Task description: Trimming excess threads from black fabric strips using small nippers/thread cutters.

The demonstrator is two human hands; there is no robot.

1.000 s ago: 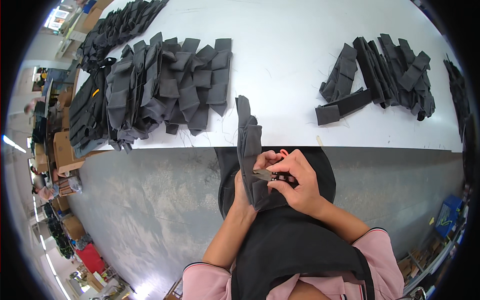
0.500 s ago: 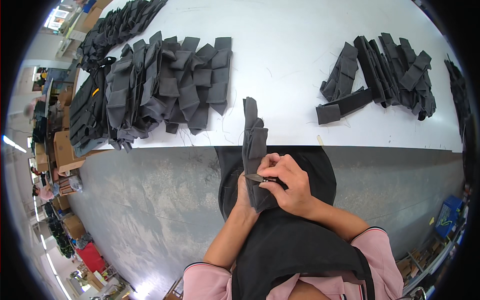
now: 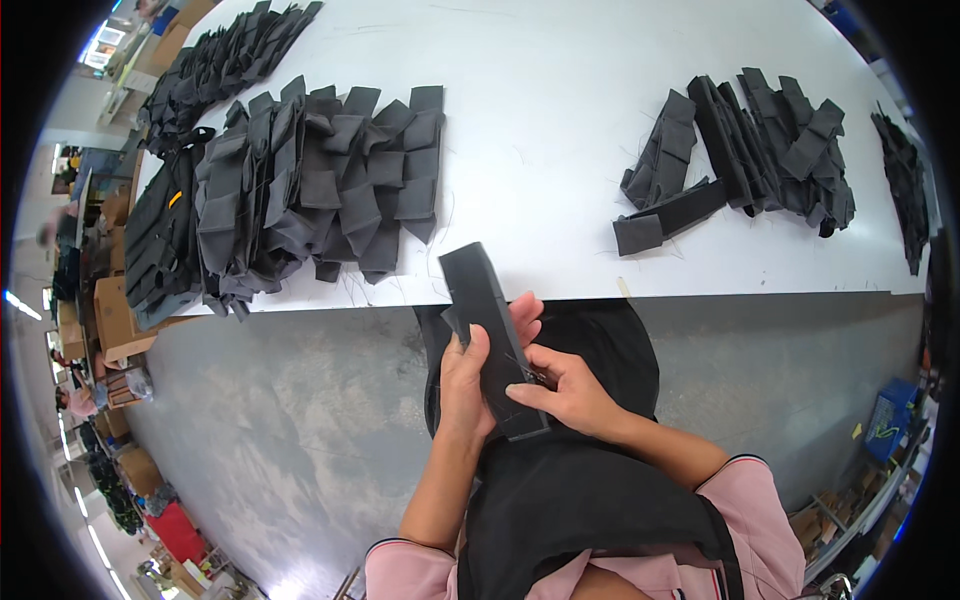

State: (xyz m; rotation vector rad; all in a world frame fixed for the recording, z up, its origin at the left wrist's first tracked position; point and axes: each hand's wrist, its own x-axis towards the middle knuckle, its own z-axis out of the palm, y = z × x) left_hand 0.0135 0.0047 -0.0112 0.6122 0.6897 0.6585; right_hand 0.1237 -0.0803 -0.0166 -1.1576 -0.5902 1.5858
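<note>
A long dark grey fabric strip (image 3: 484,306) is held over my lap, its smooth flat face up and its far end tilted left. My left hand (image 3: 462,388) grips it, thumb along the left edge and fingertips showing past the right edge. My right hand (image 3: 572,396) is closed at the strip's right edge, with the thumb on the fabric. Small dark thread snips (image 3: 538,377) sit in the right hand, mostly hidden by its fingers; their blades are hard to make out. A loose thread shows beside them.
On the white table (image 3: 530,150) lies a large pile of grey pocketed strips (image 3: 340,185) at left, beside a black piece with an orange tab (image 3: 165,235). More strips (image 3: 780,150) lie at right. A blue crate (image 3: 893,418) stands on the floor at far right.
The strip has been turned from its folded, pocketed side to its smooth face, and its far end has swung left. The snips' blade, plain before, is now largely hidden.
</note>
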